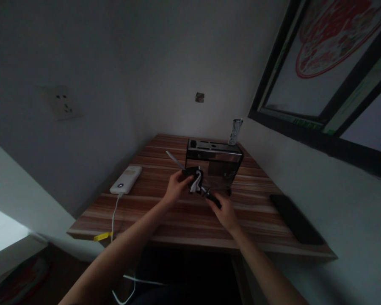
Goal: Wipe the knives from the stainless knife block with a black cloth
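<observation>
One held knife (175,160), one slotted stand (213,156), one power bank (127,178)

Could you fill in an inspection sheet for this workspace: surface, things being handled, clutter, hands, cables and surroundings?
Surface: striped wood-look table.
Things handled: knife, its blade passing a dark item with a white part; slotted box behind, silvery object upright at its right end.
Clutter: white device left, dark flat slab right.
Hands: left holds the dark item; right grips the knife's handle.
Cables: white cable from the device, over the front edge by a yellow tag.
Surroundings: wall socket left, dark frame right; dim light.
</observation>
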The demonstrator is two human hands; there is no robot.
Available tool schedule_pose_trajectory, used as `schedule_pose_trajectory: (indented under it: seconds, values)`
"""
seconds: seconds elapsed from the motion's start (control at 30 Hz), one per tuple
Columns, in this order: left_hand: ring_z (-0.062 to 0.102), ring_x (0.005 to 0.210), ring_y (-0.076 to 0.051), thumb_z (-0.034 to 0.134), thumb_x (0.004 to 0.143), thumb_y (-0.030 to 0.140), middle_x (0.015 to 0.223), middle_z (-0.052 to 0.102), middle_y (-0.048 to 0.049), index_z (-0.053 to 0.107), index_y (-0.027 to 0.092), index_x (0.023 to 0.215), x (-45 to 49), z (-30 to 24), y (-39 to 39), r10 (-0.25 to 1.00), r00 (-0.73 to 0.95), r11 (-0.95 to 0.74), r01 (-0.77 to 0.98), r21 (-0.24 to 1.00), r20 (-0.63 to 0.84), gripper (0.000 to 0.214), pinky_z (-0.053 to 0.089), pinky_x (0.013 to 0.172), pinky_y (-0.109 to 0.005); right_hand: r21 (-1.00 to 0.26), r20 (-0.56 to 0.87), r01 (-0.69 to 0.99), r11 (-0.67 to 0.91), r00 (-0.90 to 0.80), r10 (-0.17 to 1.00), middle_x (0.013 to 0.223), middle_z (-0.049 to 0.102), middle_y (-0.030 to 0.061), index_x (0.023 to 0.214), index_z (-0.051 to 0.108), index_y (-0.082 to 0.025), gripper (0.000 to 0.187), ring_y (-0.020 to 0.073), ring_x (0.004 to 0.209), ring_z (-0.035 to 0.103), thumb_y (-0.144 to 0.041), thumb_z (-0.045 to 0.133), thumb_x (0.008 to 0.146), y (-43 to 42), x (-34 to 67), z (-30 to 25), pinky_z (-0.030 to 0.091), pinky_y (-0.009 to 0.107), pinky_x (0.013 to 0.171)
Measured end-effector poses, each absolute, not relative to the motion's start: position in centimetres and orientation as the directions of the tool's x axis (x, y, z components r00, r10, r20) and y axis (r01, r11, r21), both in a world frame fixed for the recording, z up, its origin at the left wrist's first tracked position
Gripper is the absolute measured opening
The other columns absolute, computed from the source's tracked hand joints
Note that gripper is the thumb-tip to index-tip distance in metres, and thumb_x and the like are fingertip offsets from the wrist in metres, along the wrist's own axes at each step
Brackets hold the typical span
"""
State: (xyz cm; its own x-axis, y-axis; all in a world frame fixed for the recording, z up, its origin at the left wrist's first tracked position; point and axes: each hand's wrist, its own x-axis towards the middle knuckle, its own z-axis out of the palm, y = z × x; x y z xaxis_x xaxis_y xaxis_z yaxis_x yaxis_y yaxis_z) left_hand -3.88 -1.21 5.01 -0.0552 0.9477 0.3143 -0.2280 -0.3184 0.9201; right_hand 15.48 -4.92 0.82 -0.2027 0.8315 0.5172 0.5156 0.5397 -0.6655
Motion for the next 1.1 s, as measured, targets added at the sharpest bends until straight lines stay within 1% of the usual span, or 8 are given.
schedule_pose_trajectory:
  seconds: [0.17,0.3,0.43,0.57,0.67,0.77,0.93,1.1]
  values:
    - [0.062,0.074,-0.015,0.072,0.064,0.032,0.082,0.071,-0.0024,0.070,0.016,0.085,-5.3,5.5,-0.3,0.926,-0.159,-0.376,-0.293,0.879,0.343,0.027,0.045,0.069,-0.023,-0.675,0.491,0.526,0.516,-0.202,0.848,0.086,0.070,0.0078,0.094,0.065,-0.019,0.024,0.0246,0.087,0.064,-0.037,0.055,0.082,-4.8,15.4,0.7,0.048,0.033,0.074]
    - [0.063,0.073,-0.015,0.072,0.062,0.033,0.082,0.071,-0.0024,0.070,0.015,0.086,-6.6,6.1,0.3,0.901,-0.268,-0.416,-0.318,0.852,0.340,0.030,0.045,0.066,-0.022,-0.684,0.473,0.520,0.511,-0.217,0.854,0.084,0.070,0.0074,0.091,0.065,-0.018,0.025,0.0233,0.081,0.064,-0.039,0.054,0.082,-4.7,15.4,0.6,0.048,0.032,0.071]
    - [0.063,0.071,-0.014,0.075,0.057,0.033,0.083,0.071,-0.0026,0.069,0.015,0.089,-7.7,6.8,0.7,0.874,-0.385,-0.444,-0.382,0.811,0.298,0.037,0.046,0.066,-0.022,-0.690,0.452,0.522,0.501,-0.228,0.862,0.084,0.070,0.0069,0.089,0.065,-0.018,0.026,0.0228,0.079,0.064,-0.040,0.054,0.082,-4.8,15.3,0.8,0.047,0.030,0.068]
    - [0.064,0.075,-0.015,0.073,0.058,0.036,0.081,0.071,-0.0019,0.069,0.016,0.088,-8.1,6.9,1.0,0.867,-0.420,-0.450,-0.426,0.785,0.268,0.037,0.046,0.068,-0.022,-0.686,0.440,0.530,0.499,-0.244,0.864,0.077,0.069,0.0048,0.084,0.064,-0.018,0.025,0.0212,0.074,0.064,-0.041,0.054,0.082,-4.9,15.3,0.8,0.046,0.028,0.064]
    - [0.064,0.076,-0.014,0.074,0.058,0.035,0.081,0.071,-0.0016,0.068,0.017,0.089,-7.8,6.7,1.1,0.880,-0.393,-0.437,-0.449,0.779,0.267,0.036,0.046,0.070,-0.022,-0.688,0.434,0.534,0.491,-0.239,0.869,0.075,0.068,0.0042,0.083,0.064,-0.018,0.025,0.0208,0.072,0.063,-0.041,0.054,0.082,-4.8,15.4,0.8,0.046,0.027,0.064]
    - [0.064,0.073,-0.013,0.075,0.057,0.033,0.083,0.070,-0.0018,0.068,0.017,0.089,-7.0,6.2,0.9,0.906,-0.329,-0.396,-0.434,0.809,0.267,0.036,0.046,0.069,-0.023,-0.703,0.430,0.522,0.484,-0.231,0.873,0.078,0.069,0.0048,0.086,0.064,-0.018,0.025,0.0215,0.075,0.064,-0.041,0.054,0.082,-4.7,15.4,0.7,0.046,0.028,0.066]
    - [0.063,0.079,-0.016,0.075,0.059,0.031,0.088,0.070,-0.0035,0.066,0.017,0.088,-5.1,5.4,0.0,0.936,-0.161,-0.350,-0.333,0.876,0.313,0.034,0.046,0.074,-0.026,-0.723,0.443,0.491,0.486,-0.210,0.872,0.089,0.069,0.0076,0.093,0.065,-0.018,0.026,0.0241,0.085,0.064,-0.040,0.054,0.082,-4.6,15.4,0.5,0.048,0.032,0.074]
    - [0.063,0.081,-0.020,0.076,0.058,0.030,0.086,0.070,-0.0052,0.065,0.016,0.084,-3.4,4.7,-1.2,0.948,0.029,-0.305,-0.203,0.931,0.317,0.032,0.047,0.076,-0.030,-0.712,0.488,0.471,0.520,-0.200,0.850,0.100,0.068,0.0099,0.101,0.062,-0.018,0.027,0.0252,0.095,0.062,-0.036,0.055,0.082,-4.6,15.6,0.6,0.047,0.036,0.081]
